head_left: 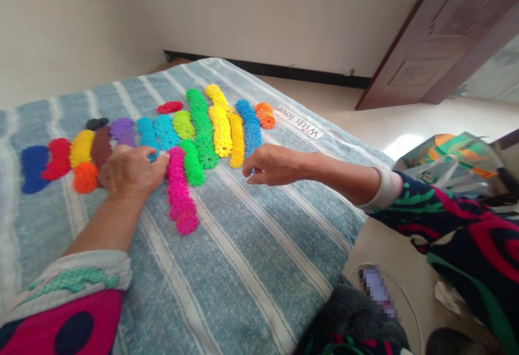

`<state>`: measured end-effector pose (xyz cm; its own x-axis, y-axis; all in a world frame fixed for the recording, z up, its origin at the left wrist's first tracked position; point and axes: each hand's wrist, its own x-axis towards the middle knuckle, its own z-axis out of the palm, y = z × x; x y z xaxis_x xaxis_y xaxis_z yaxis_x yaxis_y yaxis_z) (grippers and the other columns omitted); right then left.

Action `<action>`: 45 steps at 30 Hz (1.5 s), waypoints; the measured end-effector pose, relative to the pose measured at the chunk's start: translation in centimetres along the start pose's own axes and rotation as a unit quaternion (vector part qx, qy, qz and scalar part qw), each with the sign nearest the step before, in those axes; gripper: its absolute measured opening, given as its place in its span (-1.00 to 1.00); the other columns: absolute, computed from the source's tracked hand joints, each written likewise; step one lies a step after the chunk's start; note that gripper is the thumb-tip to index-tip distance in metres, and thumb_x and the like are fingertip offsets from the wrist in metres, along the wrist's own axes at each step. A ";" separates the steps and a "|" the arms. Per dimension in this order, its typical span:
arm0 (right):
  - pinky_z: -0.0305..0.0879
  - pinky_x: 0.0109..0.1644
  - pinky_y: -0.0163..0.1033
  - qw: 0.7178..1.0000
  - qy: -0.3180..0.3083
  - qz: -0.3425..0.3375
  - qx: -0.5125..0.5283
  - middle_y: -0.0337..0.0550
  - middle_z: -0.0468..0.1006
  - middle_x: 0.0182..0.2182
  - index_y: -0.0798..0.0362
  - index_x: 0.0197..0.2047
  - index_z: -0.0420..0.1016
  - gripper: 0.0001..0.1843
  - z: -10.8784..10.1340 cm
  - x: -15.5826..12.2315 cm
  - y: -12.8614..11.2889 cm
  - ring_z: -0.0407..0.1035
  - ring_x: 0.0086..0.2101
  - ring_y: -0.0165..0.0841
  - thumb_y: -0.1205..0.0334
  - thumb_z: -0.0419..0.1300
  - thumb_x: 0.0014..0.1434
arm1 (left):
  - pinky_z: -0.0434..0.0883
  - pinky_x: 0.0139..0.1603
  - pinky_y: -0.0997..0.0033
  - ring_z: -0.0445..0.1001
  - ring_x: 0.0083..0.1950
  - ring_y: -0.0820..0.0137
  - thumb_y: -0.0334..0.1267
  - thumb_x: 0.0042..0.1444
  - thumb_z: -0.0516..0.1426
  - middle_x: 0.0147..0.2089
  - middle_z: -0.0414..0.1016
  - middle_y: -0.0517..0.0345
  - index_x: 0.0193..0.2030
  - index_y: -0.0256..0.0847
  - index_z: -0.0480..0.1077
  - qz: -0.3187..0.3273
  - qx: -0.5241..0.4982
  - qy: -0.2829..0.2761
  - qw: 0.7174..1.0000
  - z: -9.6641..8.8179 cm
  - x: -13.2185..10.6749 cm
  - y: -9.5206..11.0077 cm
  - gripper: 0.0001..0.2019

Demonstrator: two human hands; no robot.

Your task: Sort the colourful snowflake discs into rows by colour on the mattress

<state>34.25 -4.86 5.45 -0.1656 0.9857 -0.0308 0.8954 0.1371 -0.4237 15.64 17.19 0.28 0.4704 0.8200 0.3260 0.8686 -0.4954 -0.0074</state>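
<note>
The striped cloth (243, 247) bears colour-sorted rows of plastic discs (221, 128). The left hand (132, 174), fingers curled, touches the top of the pink row (180, 193), its grip unclear. The right hand (275, 165), half open and empty, hovers beside the blue row (252, 128). The discs seem light and stiff: pinch the rims.

Blue striped cover (243, 268) with a "With love" label (300, 122), brown door (446, 31), colourful bag (450, 155) beside it

On the blue, white-striped blanket (251, 258) lie a magenta disc row (180, 193), green disc row (203, 128), yellow disc row (221, 122) and blue disc row (250, 125).
</note>
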 end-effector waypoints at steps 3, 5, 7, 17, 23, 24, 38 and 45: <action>0.00 -0.32 -0.32 1.000 -0.001 0.001 0.014 -0.25 0.39 -0.46 0.14 -0.29 0.50 -0.86 0.3 -0.2 0.3 0.19 -0.44 -0.49 0.34 0.14 0.09 | 0.34 -0.02 0.12 0.36 -0.03 0.19 -0.01 0.08 -0.01 -0.06 0.43 -0.04 0.01 -0.26 0.43 -0.009 -0.005 0.004 1.000 0.5 0.1 0.1 -0.52; -0.01 -0.32 -0.32 1.000 0.001 -0.002 0.021 -0.24 0.39 -0.46 0.14 -0.28 0.51 -0.85 0.6 -0.4 0.6 0.18 -0.43 -0.49 0.33 0.14 0.09 | 0.33 0.00 0.11 0.35 -0.02 0.20 -0.02 0.08 -0.01 -0.03 0.43 -0.03 0.01 -0.26 0.42 -0.018 -0.009 0.008 1.000 0.8 0.2 0.2 -0.53; 0.00 -0.33 -0.32 1.000 0.003 -0.003 0.020 -0.25 0.39 -0.46 0.14 -0.28 0.51 -0.85 0.9 -0.5 1.0 0.18 -0.44 -0.49 0.33 0.14 0.09 | 0.32 0.01 0.08 0.34 -0.02 0.19 -0.01 0.07 0.00 -0.01 0.42 -0.02 0.02 -0.25 0.41 -0.029 -0.010 0.006 0.999 1.0 0.3 0.3 -0.52; 0.02 -0.33 -0.30 1.000 0.004 0.004 -0.004 -0.24 0.39 -0.45 0.13 -0.30 0.50 -0.85 1.6 -0.6 1.3 0.19 -0.43 -0.48 0.34 0.12 0.08 | 0.27 0.08 0.09 0.32 0.03 0.22 -0.07 0.08 0.05 0.03 0.39 0.00 0.06 -0.30 0.38 -0.031 -0.053 0.031 0.998 0.5 -0.1 0.8 -0.53; -0.01 -0.33 -0.29 1.000 -0.008 0.019 -0.020 -0.23 0.38 -0.45 0.12 -0.32 0.50 -0.87 1.8 -0.4 0.8 0.21 -0.42 -0.45 0.37 0.12 0.07 | 0.32 0.02 0.15 0.36 0.01 0.19 -0.06 0.06 0.07 -0.03 0.42 0.03 0.03 -0.24 0.40 -0.023 -0.045 0.049 0.998 -0.5 -1.2 1.0 -0.56; -0.02 -0.33 -0.29 0.999 -0.011 0.021 -0.025 -0.23 0.37 -0.46 0.11 -0.33 0.49 -0.87 1.8 -0.4 0.7 0.21 -0.42 -0.45 0.37 0.11 0.07 | 0.33 0.02 0.14 0.36 0.02 0.18 -0.06 0.05 0.08 -0.02 0.41 0.04 0.04 -0.22 0.40 -0.022 -0.039 0.046 0.998 -0.7 -1.6 0.9 -0.56; 0.01 -0.38 -0.31 0.998 -0.012 0.032 -0.055 -0.18 0.48 -0.42 0.09 -0.35 0.51 -0.85 2.5 0.3 -0.2 0.29 -0.40 -0.40 0.32 0.10 0.09 | 0.40 -0.08 0.16 0.41 -0.05 0.15 0.01 0.11 0.00 -0.14 0.42 -0.06 0.01 -0.22 0.40 0.021 -0.002 0.016 1.000 -1.1 -5.3 -0.9 -0.55; 0.04 -0.37 -0.32 0.997 -0.018 0.028 -0.063 -0.14 0.56 -0.35 0.05 -0.31 0.52 -0.82 3.3 0.7 -1.0 0.38 -0.34 -0.34 0.31 0.09 0.09 | 0.37 -0.03 0.36 0.43 -0.08 0.25 -0.19 0.07 0.01 -0.18 0.48 -0.05 -0.08 -0.28 0.44 0.046 -0.067 0.037 0.996 -0.5 -4.9 -1.7 -0.66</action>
<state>31.89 -4.62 2.89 -0.1271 0.9883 -0.0849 0.9480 0.0959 -0.3036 11.79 13.92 -0.83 0.5296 0.7484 0.3993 0.7916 -0.6052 0.0845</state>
